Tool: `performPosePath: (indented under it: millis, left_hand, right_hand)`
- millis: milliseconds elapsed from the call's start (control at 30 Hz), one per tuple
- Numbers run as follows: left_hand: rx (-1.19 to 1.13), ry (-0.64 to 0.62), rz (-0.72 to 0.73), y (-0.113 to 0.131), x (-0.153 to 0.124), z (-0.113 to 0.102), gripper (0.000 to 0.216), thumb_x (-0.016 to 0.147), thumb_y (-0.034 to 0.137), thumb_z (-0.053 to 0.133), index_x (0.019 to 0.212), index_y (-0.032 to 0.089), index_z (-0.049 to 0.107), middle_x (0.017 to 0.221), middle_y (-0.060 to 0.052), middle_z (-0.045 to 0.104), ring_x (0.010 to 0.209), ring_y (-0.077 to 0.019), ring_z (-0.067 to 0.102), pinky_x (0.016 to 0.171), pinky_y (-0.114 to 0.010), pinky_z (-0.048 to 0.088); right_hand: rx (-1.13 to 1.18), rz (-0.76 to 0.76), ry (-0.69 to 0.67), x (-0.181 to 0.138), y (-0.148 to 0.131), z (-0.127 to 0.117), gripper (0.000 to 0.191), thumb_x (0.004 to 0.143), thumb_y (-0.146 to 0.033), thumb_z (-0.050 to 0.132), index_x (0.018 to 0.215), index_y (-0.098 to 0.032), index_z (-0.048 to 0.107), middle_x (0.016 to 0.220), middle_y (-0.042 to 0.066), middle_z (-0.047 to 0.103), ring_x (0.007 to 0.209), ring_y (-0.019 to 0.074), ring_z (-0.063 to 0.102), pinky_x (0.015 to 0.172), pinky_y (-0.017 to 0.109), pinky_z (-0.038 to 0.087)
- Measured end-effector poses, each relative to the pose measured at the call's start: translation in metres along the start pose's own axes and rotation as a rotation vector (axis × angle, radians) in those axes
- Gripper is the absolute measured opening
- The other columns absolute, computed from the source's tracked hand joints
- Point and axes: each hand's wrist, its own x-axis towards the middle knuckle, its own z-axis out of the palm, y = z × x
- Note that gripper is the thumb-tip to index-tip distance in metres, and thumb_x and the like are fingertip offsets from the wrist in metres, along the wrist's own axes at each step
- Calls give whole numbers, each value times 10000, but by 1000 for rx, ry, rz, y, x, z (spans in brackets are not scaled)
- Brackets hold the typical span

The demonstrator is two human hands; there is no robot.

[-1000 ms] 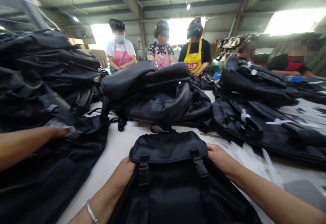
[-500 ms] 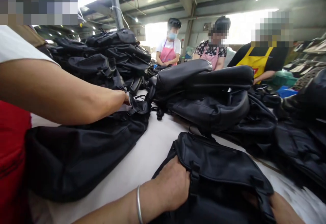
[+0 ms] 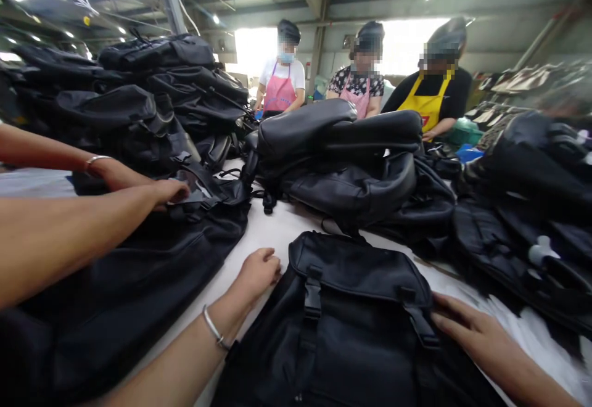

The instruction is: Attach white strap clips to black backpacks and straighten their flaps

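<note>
A black backpack point(image 3: 361, 345) lies in front of me, its top flap point(image 3: 356, 265) folded down over the front. Two straps with side-release buckles point(image 3: 312, 299) run down from the flap. My left hand point(image 3: 259, 274) is beside the upper left edge of the bag, fingers loosely bent, with nothing visible in them. Against the bag's right side, near the other buckle point(image 3: 423, 327), my right hand point(image 3: 476, 330) lies with fingers stretched out; some fingertips are hidden by the bag's edge.
At left, a co-worker's hands point(image 3: 161, 192) work on another black bag point(image 3: 152, 283). Black bags are piled at the back left point(image 3: 157, 80), in the middle point(image 3: 342, 148) and at right point(image 3: 513, 234). Several people in aprons point(image 3: 280, 89) stand across the white table point(image 3: 277, 228).
My left hand has let go of the flap's left side and moved left. My right hand has come out from behind the buckle strap. The whole view has shifted right.
</note>
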Motion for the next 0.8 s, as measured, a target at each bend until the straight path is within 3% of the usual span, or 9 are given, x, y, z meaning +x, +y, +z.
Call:
performPosePath:
  millis: [33, 100, 167, 233, 333, 433, 567, 700, 800]
  left_hand:
    - [41, 83, 68, 4, -1, -3, 409, 887, 303, 494, 1219, 74, 562, 1049, -164, 697, 909, -246, 687, 802, -401, 564]
    - [194, 163, 367, 20, -10, -3, 383, 903, 346, 502, 1191, 111, 597, 1172, -162, 657, 1056, -252, 641, 936, -412, 518]
    - [388, 55, 688, 39, -20, 4, 389, 934, 369, 468, 1247, 176, 593, 1299, -123, 601, 1222, -249, 545, 1064, -419, 428]
    - [608, -152, 862, 50, -22, 17, 442, 950, 387, 442, 1352, 226, 532, 1413, -88, 527, 1352, -261, 419, 1142, -461, 329]
    - [902, -339, 828, 41, -5, 40, 535, 946, 455, 437, 1421, 210, 463, 1475, -113, 458, 1394, -300, 360, 1147, -547, 280]
    - [1013, -322, 762, 21, 14, 52, 552, 956, 480, 404, 1430, 200, 446, 1497, -126, 421, 1390, -292, 372, 1131, -550, 310]
    - [960, -214, 850, 13, -3, 37, 536, 933, 448, 458, 1411, 205, 471, 1487, -117, 441, 1365, -290, 412, 1108, -509, 385]
    - [926, -195, 1005, 9, -57, 4, 624, 828, 473, 605, 1408, 286, 471, 1488, -93, 440, 1279, -304, 513, 988, -429, 532]
    - [989, -250, 1133, -4, -96, -15, 577, 773, 507, 670, 1306, 309, 569, 1398, -89, 545, 1185, -302, 591, 870, -378, 594]
  right_hand:
    - [-3, -1, 88, -3, -2, -7, 503, 794, -555, 532, 1137, -216, 677, 1171, 97, 700, 1106, 338, 637, 986, 491, 501]
    - [-40, -103, 286, -10, -17, -21, 489, 856, -532, 475, 1148, -187, 661, 1238, 119, 656, 1163, 326, 599, 1045, 504, 449]
    - [-56, -316, 362, -13, -41, -28, 474, 920, -465, 431, 1253, -175, 604, 1371, 118, 559, 1271, 286, 517, 1118, 471, 378]
    - [-92, -458, 298, -9, -62, -24, 477, 959, -412, 398, 1366, -196, 520, 1495, 91, 433, 1371, 261, 407, 1154, 456, 331]
    - [-213, -473, -5, 7, -68, 0, 514, 965, -440, 396, 1418, -212, 475, 1511, 94, 415, 1422, 304, 318, 1154, 557, 281]
    - [-183, -396, -168, 21, -51, 21, 555, 976, -477, 365, 1463, -214, 409, 1515, 104, 402, 1426, 314, 306, 1146, 602, 258]
    - [-49, -406, -47, 8, -30, 12, 497, 978, -422, 394, 1422, -210, 467, 1483, 97, 455, 1406, 268, 358, 1166, 538, 283]
    - [-22, -436, 105, -47, -24, -6, 439, 950, -358, 478, 1371, -239, 518, 1452, 74, 494, 1376, 252, 408, 1155, 484, 355]
    - [-135, -488, 78, -91, -21, 0, 424, 919, -344, 537, 1342, -324, 548, 1448, 23, 500, 1357, 279, 435, 1103, 494, 434]
